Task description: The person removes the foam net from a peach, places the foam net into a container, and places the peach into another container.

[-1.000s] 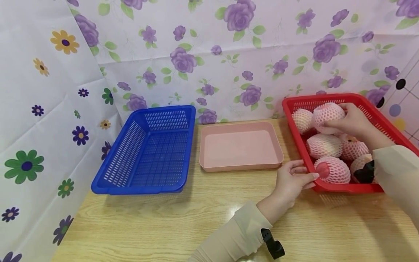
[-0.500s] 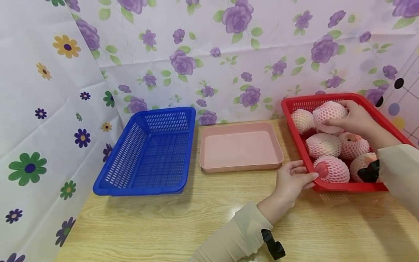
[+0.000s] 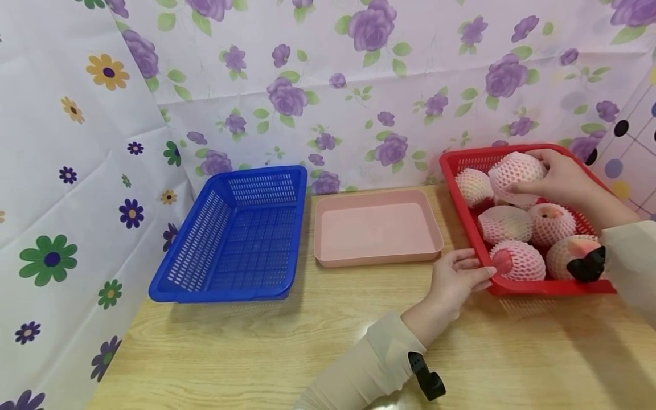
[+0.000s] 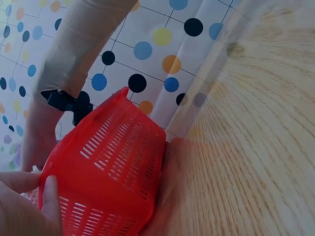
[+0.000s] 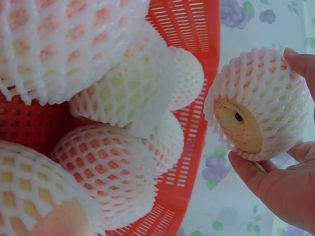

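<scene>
Netted fruit point(image 3: 516, 172) had risen a bit vs. earlier frame, gripped by R hand point(image 3: 560, 177) above red basket point(image 3: 538, 288), toward back. L hand point(image 3: 453, 282) pinched basket's rim. Light hold & slow, straight lift prob. suited best, avoiding snags on other fruits point(image 3: 550, 226).

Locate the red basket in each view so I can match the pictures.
Head: the red basket is at the right, partly behind the right forearm.
Left wrist: the red basket is seen from outside, lower left to centre, tilted in the picture.
Right wrist: the red basket spans the left and centre, partly hidden by fruit.
Shared landmark: the right hand, at the right in head and right wrist, far left in left wrist.
</scene>
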### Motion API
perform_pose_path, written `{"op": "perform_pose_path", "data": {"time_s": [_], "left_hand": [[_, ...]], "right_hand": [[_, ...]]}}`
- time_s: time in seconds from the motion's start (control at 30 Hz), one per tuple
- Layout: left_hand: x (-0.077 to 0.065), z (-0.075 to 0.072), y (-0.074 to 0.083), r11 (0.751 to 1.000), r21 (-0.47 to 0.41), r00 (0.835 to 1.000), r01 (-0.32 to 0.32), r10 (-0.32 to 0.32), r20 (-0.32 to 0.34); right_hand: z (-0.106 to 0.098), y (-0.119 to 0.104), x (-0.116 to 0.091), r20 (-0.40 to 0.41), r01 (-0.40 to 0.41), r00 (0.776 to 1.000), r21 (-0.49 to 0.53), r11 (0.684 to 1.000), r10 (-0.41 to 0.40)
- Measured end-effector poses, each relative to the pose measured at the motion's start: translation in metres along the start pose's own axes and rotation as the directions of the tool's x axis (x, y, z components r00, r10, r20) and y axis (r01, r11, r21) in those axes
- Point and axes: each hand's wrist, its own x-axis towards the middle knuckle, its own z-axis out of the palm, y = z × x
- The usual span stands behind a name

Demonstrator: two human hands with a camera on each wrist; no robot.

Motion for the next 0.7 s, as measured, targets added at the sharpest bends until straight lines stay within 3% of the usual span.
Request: {"op": "perform_pose_path", "data": {"time_s": [0.37,0.7], "left_hand": [[0.003,-0.002,0.001,1.000,-0.002,0.999,0.023,-0.023,0.029],[0.003,-0.005,0.003,0.999,0.022,0.997,0.046,-0.048,0.060]], "right_hand": [[-0.006,-0.014,-0.013,-0.023,0.053,0.998,-0.044,0.998,-0.054],[0.000,-0.021,-0.035,0.033,0.097,0.995,-0.022,0.995,-0.096]]}}
